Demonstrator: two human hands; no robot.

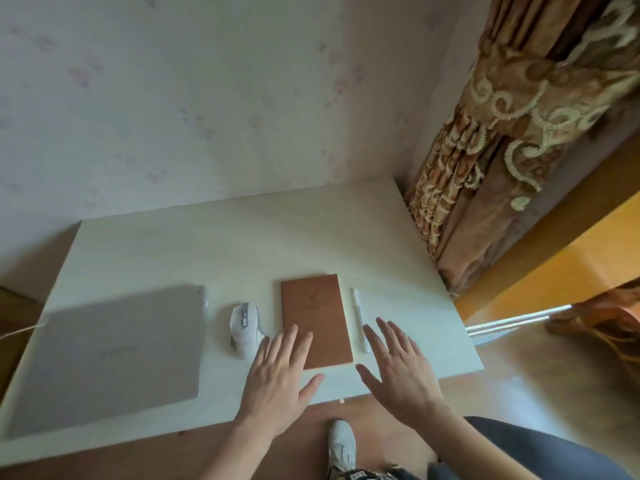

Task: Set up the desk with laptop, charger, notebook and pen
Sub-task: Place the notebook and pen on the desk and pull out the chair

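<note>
The white desk point(242, 244) is carrying everything, the closed laptop point(114, 355) lying at its left with a cable point(20, 332) trailing off its left edge. The brown notebook point(315, 320) is sitting mid-desk, long axis running away from the person, the left hand point(277, 379) spreading flat and empty across its near left corner. The right hand point(401, 372) is hovering, fingers splayed, holding nothing. The mouse point(244, 329) is resting between laptop and notebook. The white pen point(360, 320) is lying parallel, just beside the notebook's right edge, right hand nearer, nothing blocking.
</note>
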